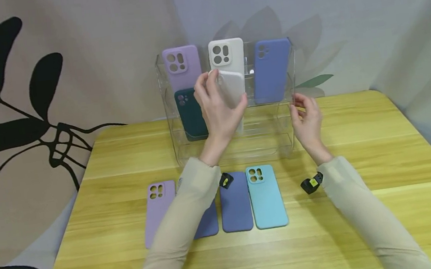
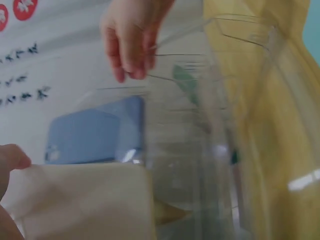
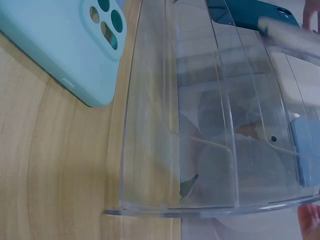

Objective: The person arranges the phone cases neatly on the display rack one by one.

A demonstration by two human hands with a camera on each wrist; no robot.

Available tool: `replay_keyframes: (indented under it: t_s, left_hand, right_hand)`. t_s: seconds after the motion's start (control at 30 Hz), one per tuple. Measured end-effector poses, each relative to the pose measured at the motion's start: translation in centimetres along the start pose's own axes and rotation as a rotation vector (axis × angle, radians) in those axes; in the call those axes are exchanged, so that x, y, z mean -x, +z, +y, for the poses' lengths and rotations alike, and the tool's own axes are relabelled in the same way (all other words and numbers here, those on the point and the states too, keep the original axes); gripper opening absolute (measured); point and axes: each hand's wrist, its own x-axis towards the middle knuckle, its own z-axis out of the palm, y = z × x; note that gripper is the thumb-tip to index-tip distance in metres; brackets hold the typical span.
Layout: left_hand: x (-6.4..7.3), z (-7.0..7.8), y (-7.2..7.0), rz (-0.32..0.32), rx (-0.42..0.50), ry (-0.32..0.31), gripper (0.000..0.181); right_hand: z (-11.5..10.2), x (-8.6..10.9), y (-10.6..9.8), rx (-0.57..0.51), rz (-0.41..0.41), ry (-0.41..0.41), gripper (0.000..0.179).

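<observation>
My left hand [image 1: 218,113] grips a white phone case [image 1: 235,85] by its sides, the thumb on the right edge and fingers at the upper left. This case is at the clear tiered display stand [image 1: 269,124], in front of another white phone case [image 1: 234,50] on the upper tier. In the left wrist view the held case [image 2: 90,200] shows a plain face. At the stand's right side, my right hand [image 1: 308,120] pinches the edge between thumb and fingers. A lilac case [image 1: 185,77], a blue case [image 1: 272,72] and a dark green case [image 1: 189,115] stand in the rack.
On the wooden table [image 1: 363,142] before the stand lie a lilac case [image 1: 160,210], a blue case [image 1: 207,224] partly under my left sleeve, another blue case [image 1: 235,204] and a turquoise case [image 1: 268,200]. A wall with leaf drawings [image 1: 1,58] rises behind.
</observation>
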Motion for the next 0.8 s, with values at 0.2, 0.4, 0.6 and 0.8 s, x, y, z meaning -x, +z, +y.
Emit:
replay_keyframes:
  t_s: [0.2,0.4,0.6,0.8]
  left_hand:
    - [0.6,-1.0,2.1,0.065,0.0,-0.021,0.07]
    - [1.4,-1.5,3.4,0.089,-0.041,-0.052,0.069]
    - [1.8,-1.6,4.3,0.108,-0.091,-0.077,0.068]
    - [2.4,-1.5,4.7,0.071,-0.167,-0.134,0.069]
  right_hand:
    - [-0.1,0.0,0.1,0.025,0.002,-0.01,0.022]
    - [0.6,0.0,0.0,0.018,-0.01,0.0,0.022]
    - [0.4,0.0,0.0,0.011,-0.01,-0.001,0.022]
    - [0.3,0.1,0.0,0.027,-0.005,0.007,0.022]
